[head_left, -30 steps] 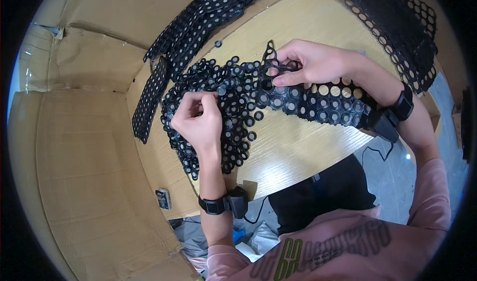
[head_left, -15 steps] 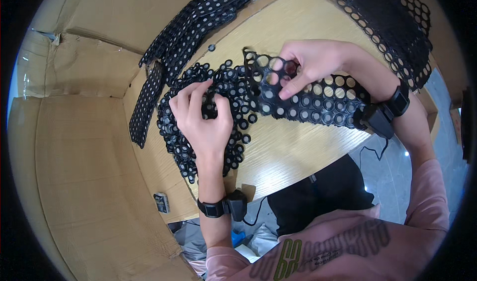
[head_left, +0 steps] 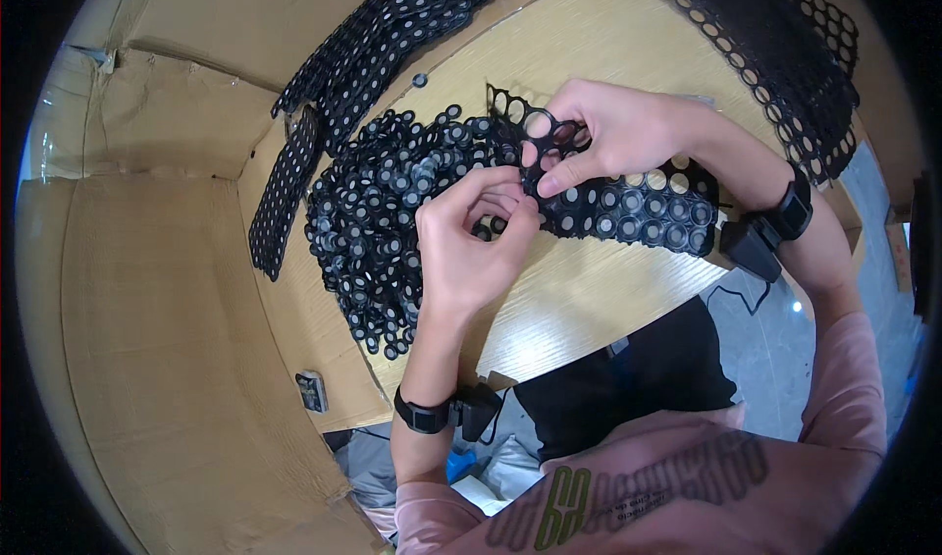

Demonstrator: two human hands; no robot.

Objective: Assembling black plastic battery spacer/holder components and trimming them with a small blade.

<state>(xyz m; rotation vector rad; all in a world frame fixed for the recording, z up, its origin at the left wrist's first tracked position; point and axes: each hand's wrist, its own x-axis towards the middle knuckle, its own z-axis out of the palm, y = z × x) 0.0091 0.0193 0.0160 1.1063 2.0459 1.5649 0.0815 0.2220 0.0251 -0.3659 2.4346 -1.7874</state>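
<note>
A black perforated rubber sheet lies under and beside my right hand. Its upper rows are open holes, while the lower rows still carry round pieces with pale centres. My right thumb and fingers pinch the sheet near its left end. Against that same left end, my left hand closes its thumb and fingertips at the sheet's edge; whether a loose ring sits between them is hidden. Left of the sheet spreads a heap of small black rubber rings, partly covered by my left hand.
Uncut black dotted sheets are stacked at the far left, with a narrower dotted strip nearby. Emptied perforated sheets pile up at the far right. Cardboard walls stand along the left. A small dark box lies near the table's left edge.
My left hand has moved right, from over the ring heap to the sheet's left end, and its fingers have closed there. My right hand stays on the sheet, nearly in place.
</note>
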